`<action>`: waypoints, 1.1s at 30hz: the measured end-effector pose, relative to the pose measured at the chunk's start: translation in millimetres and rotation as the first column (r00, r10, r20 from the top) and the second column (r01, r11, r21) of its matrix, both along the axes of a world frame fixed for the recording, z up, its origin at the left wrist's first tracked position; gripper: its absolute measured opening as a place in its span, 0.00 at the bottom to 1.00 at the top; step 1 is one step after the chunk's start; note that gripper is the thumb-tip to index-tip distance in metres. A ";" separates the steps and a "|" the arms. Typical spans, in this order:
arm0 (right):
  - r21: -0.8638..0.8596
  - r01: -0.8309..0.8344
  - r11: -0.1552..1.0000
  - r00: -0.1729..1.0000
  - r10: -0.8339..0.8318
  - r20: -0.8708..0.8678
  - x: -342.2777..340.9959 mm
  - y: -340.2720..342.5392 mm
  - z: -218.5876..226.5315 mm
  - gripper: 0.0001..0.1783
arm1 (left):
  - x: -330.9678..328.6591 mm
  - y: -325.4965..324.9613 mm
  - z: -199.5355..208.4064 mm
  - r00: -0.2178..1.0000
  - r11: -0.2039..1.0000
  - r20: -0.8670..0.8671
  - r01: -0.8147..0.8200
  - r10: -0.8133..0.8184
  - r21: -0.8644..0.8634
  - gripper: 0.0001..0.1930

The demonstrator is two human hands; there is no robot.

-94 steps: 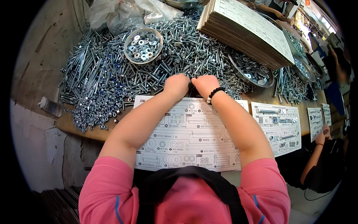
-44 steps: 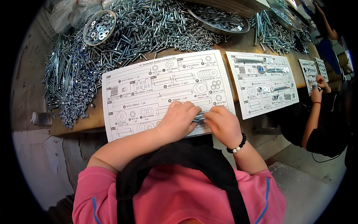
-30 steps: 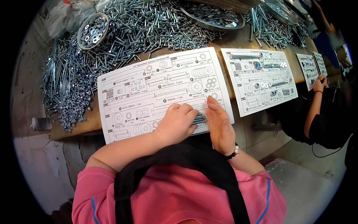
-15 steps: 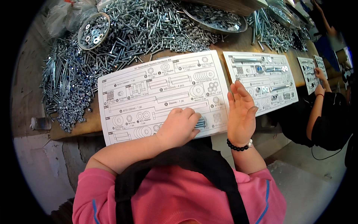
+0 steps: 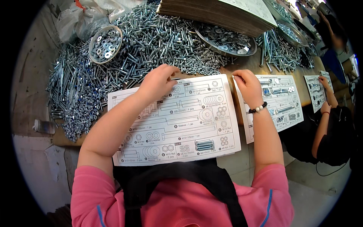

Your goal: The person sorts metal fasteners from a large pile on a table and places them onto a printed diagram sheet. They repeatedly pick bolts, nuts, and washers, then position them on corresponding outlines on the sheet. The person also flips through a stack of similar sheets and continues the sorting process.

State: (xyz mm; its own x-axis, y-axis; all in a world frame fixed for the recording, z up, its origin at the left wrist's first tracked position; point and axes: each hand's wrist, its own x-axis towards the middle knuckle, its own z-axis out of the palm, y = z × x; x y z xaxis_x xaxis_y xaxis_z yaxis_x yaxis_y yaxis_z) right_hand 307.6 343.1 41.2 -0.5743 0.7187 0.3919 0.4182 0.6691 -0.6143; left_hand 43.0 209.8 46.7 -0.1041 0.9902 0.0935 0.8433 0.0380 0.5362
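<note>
Heaped silver bolts (image 5: 151, 41) cover the workbench toward twelve o'clock. I see my left hand (image 5: 157, 81) at the top edge of the printed parts sheet (image 5: 177, 125), fingers pinching a thin bolt (image 5: 174, 79). At three o'clock, my right hand (image 5: 247, 85) rests curled on the neighbouring sheet (image 5: 281, 104); I cannot tell what its grip holds.

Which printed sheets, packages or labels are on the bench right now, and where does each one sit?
Printed parts sheet: white rectangle with grey outlines, bench front edge; left hand at its top, small bolts laid low on it.
Second parts sheet: same style, beside it; right hand on its corner.
Third sheet: far right, before another person.
Stack of sheets: top centre.
Clear plastic bag: top left, crumpled.
</note>
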 end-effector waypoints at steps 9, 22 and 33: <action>0.176 -0.218 0.960 0.904 0.130 0.408 -29.8 56.7 -36.8 0.06 | -8.4 66.8 -35.4 0.881 0.927 -0.302 0.374 -0.364 -0.027 0.10; -0.112 -0.337 0.935 0.812 0.349 0.467 -47.4 77.2 -39.3 0.08 | -28.1 69.1 -34.0 0.816 0.873 -0.309 0.464 -0.488 -0.152 0.11; 0.024 -0.157 0.987 0.937 0.141 0.319 -30.6 60.2 -24.6 0.06 | -14.5 69.2 -31.9 0.776 0.922 -0.500 0.353 -0.384 -0.161 0.07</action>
State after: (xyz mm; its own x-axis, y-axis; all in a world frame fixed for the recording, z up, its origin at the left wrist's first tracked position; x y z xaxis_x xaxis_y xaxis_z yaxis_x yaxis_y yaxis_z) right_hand 277.0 403.3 16.6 -0.7732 0.6002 0.2048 0.4786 0.7641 -0.4325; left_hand 28.5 279.1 14.8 0.3174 0.9479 -0.0276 0.9481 -0.3166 0.0282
